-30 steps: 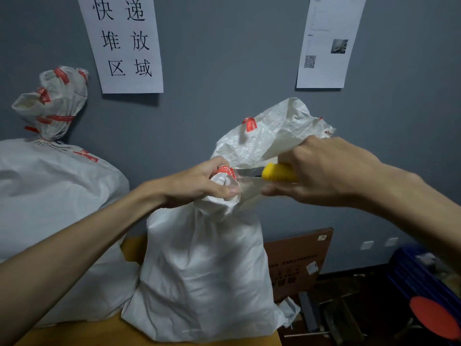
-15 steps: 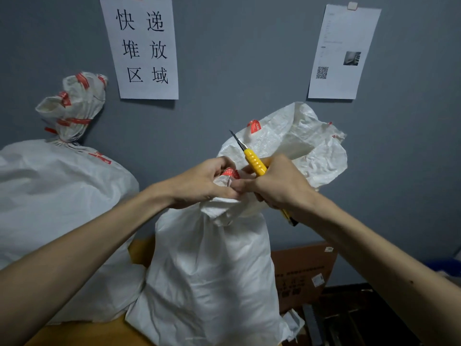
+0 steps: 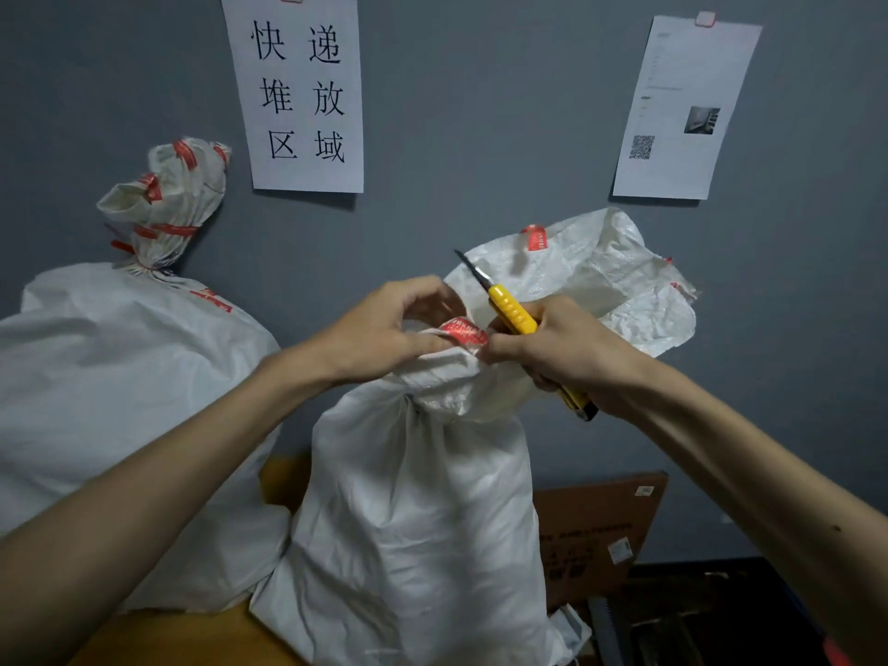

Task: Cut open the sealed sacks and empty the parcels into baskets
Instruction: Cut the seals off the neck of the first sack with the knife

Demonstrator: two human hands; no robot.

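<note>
A white woven sack (image 3: 413, 531) stands upright in the middle, its neck bunched and bound with red tape (image 3: 462, 330). My left hand (image 3: 384, 329) pinches the gathered neck beside the tape. My right hand (image 3: 552, 348) grips a yellow utility knife (image 3: 511, 310), whose blade points up and to the left above the neck, while its fingertips touch the tape. The sack's loose top flap (image 3: 600, 271) spreads behind my right hand. A second white sack (image 3: 120, 386), tied shut with red tape, leans at the left.
The sacks rest on a yellow wooden surface (image 3: 192, 636) against a grey wall with two paper notices (image 3: 302, 93). A brown cardboard box (image 3: 596, 531) stands behind at lower right, beside dark clutter on the floor.
The knife swung from lying level at the neck to pointing up and left. My right hand came in close to the tape, and my left thumb and fingers spread slightly on the neck.
</note>
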